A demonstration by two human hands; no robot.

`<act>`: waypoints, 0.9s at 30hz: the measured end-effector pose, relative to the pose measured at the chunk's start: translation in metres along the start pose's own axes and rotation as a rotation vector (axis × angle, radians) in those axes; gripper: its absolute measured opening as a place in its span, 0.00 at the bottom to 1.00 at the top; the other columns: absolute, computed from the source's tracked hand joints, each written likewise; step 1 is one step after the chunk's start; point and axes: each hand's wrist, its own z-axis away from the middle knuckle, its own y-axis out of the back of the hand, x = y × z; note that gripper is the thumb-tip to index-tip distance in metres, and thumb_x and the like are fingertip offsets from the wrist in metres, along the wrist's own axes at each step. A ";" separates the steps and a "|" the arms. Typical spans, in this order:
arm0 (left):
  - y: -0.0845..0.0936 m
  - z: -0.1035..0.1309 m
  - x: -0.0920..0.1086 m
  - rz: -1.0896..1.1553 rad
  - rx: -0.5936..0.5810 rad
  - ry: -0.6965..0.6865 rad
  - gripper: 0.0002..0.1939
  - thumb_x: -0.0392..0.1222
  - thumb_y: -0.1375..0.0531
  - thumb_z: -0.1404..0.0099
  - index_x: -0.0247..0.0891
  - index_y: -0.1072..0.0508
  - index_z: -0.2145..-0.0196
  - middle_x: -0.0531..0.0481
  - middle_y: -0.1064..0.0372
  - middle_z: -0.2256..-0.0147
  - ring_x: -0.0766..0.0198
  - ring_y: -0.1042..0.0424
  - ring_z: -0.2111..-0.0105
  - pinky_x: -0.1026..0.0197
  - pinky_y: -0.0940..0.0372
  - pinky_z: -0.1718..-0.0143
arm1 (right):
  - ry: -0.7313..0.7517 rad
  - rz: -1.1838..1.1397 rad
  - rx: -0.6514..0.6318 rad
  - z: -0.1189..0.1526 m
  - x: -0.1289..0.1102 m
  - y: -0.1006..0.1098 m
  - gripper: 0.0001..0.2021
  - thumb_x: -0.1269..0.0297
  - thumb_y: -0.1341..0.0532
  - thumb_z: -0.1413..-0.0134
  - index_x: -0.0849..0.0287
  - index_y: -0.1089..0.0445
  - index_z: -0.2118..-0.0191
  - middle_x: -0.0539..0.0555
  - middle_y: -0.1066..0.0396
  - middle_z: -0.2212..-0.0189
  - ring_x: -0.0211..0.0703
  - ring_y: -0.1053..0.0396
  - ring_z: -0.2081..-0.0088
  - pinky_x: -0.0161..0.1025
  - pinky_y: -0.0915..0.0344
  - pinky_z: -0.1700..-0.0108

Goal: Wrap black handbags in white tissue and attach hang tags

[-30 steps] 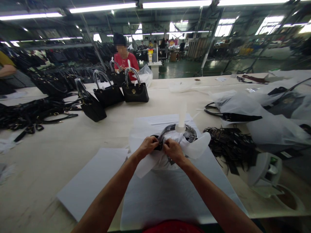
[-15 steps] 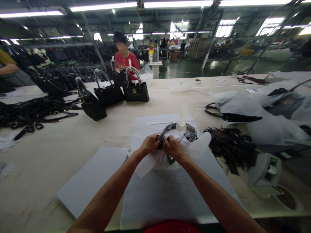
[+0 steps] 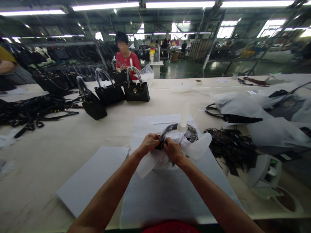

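Observation:
A handbag wrapped in white tissue paper (image 3: 157, 161) lies in front of me, its curved handles (image 3: 170, 127) sheathed in clear plastic. A white wrap strip (image 3: 184, 119) sticks up from the handles. At the base of the left handle, my left hand (image 3: 151, 143) pinches a small black piece (image 3: 159, 146), perhaps a tag. My right hand (image 3: 173, 150) is closed beside it, fingertips against the same spot. What exactly its fingers hold is hidden. Under the bag spread white sheets (image 3: 175, 194).
Black handbags (image 3: 136, 92) stand at the back left, near a co-worker in red (image 3: 128, 61). Black straps (image 3: 36, 110) lie far left, a white sheet stack (image 3: 94, 178) nearer. To the right are black strapped tags (image 3: 230, 147), a white dispenser (image 3: 264, 171) and plastic-wrapped bags (image 3: 274, 129).
Both hands stay at the handle base with small finger movements. My right hand has tilted slightly, and the dark piece beneath it shows less. The view has shifted a little.

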 end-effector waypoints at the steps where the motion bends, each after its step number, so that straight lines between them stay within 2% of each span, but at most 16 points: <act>1: 0.001 0.000 -0.001 0.036 -0.004 0.008 0.08 0.30 0.49 0.51 0.34 0.31 0.76 0.59 0.43 0.85 0.73 0.45 0.87 0.70 0.48 0.85 | -0.002 -0.001 0.000 0.001 0.000 0.000 0.12 0.65 0.51 0.41 0.61 0.36 0.56 0.60 0.27 0.65 0.48 0.29 0.61 0.37 0.43 0.63; 8: 0.011 0.006 -0.008 0.178 -0.098 0.012 0.06 0.32 0.47 0.56 0.33 0.31 0.78 0.59 0.44 0.89 0.72 0.44 0.88 0.70 0.50 0.85 | -0.031 -0.077 0.010 0.004 0.000 0.004 0.11 0.64 0.49 0.42 0.60 0.34 0.58 0.57 0.26 0.66 0.44 0.30 0.63 0.36 0.44 0.64; 14: 0.015 0.012 -0.013 0.201 -0.160 -0.043 0.07 0.34 0.47 0.59 0.33 0.31 0.78 0.55 0.38 0.83 0.71 0.40 0.83 0.68 0.47 0.82 | -0.015 -0.069 0.026 0.002 0.001 0.001 0.11 0.64 0.50 0.42 0.60 0.34 0.58 0.57 0.27 0.67 0.44 0.30 0.64 0.36 0.45 0.65; 17: 0.015 0.015 -0.016 0.179 -0.161 -0.094 0.09 0.35 0.48 0.58 0.33 0.31 0.76 0.55 0.38 0.81 0.71 0.41 0.83 0.68 0.47 0.82 | -0.001 -0.046 0.042 0.002 0.002 -0.002 0.11 0.63 0.50 0.41 0.59 0.34 0.58 0.57 0.27 0.67 0.45 0.31 0.65 0.37 0.46 0.66; 20: 0.013 0.017 -0.017 0.106 -0.167 -0.126 0.11 0.35 0.49 0.54 0.33 0.32 0.72 0.54 0.37 0.80 0.71 0.41 0.84 0.67 0.49 0.83 | 0.011 -0.068 0.045 0.002 0.004 -0.002 0.11 0.62 0.50 0.42 0.57 0.32 0.60 0.55 0.27 0.68 0.44 0.31 0.65 0.36 0.47 0.67; 23: 0.012 0.019 -0.015 -0.032 -0.139 -0.174 0.10 0.36 0.49 0.51 0.34 0.31 0.71 0.53 0.35 0.77 0.69 0.38 0.81 0.67 0.46 0.79 | 0.039 -0.121 0.046 0.005 0.008 -0.002 0.11 0.63 0.50 0.41 0.55 0.32 0.60 0.53 0.27 0.68 0.43 0.32 0.65 0.35 0.47 0.67; 27: 0.012 0.020 -0.015 -0.312 0.015 -0.235 0.05 0.38 0.46 0.45 0.38 0.30 0.74 0.53 0.37 0.77 0.64 0.36 0.72 0.62 0.43 0.67 | 0.107 -0.130 0.077 0.010 0.013 -0.005 0.11 0.64 0.51 0.40 0.55 0.32 0.60 0.52 0.27 0.65 0.42 0.32 0.62 0.34 0.46 0.65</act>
